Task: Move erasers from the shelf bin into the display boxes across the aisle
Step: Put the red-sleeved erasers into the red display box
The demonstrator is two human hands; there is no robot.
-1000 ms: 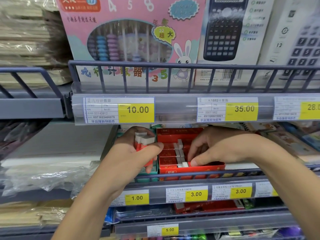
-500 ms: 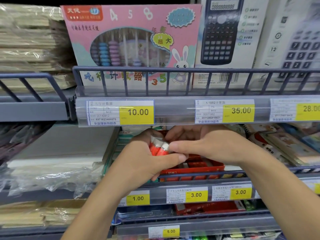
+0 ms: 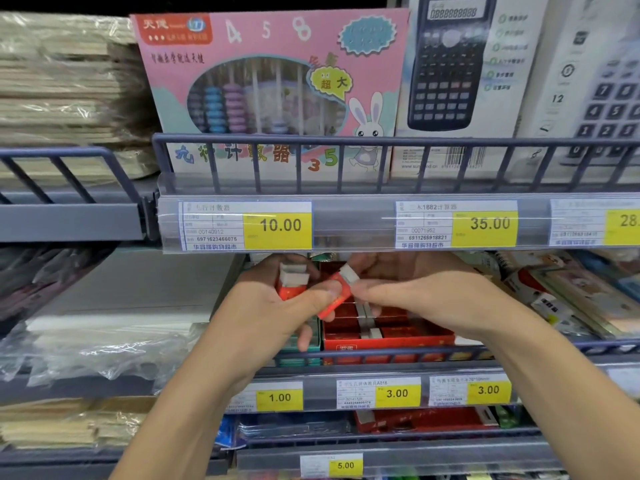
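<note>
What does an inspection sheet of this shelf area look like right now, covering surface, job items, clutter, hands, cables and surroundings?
Surface: middle shelf with a rail along its front, price tags below.
Job's things: red bin on the shelf, erasers lined up inside; a few erasers in the left hand; one tilted eraser pinched between both hands above the bin.
Clutter: green box left of the bin; plastic-wrapped paper further left; packaged stationery to the right.
Hands: left hand grips the erasers; right hand pinches the tilted eraser.
Cables: nothing seen.
Surroundings: abacus box and calculator packs on the shelf above; display boxes not in view.
</note>
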